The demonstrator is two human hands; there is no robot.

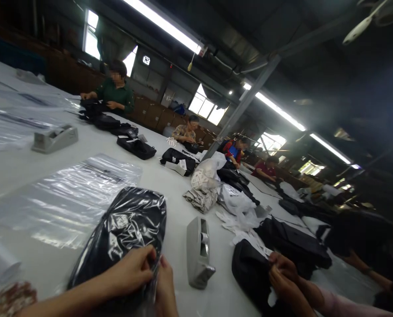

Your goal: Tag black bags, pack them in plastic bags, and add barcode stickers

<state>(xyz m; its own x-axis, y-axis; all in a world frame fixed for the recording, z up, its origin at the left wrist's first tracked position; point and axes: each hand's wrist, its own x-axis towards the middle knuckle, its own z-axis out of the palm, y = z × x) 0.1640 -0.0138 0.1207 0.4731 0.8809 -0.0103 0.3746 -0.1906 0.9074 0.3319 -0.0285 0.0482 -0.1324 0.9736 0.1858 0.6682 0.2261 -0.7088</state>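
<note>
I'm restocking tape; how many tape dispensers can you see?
2 clearly: one tape dispenser right of the wrapped bag, another beyond the plastic sleeves at left. A blurred object farther back is unclear; more may be hidden.

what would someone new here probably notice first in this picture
Probably the shiny, plastic-wrapped black item at the front, with the wearer's left hand and right hand at its near right edge. Just right of it, a grey tape dispenser sits on the white table. Overhead, bright tube lights run diagonally across the dark ceiling.
</note>
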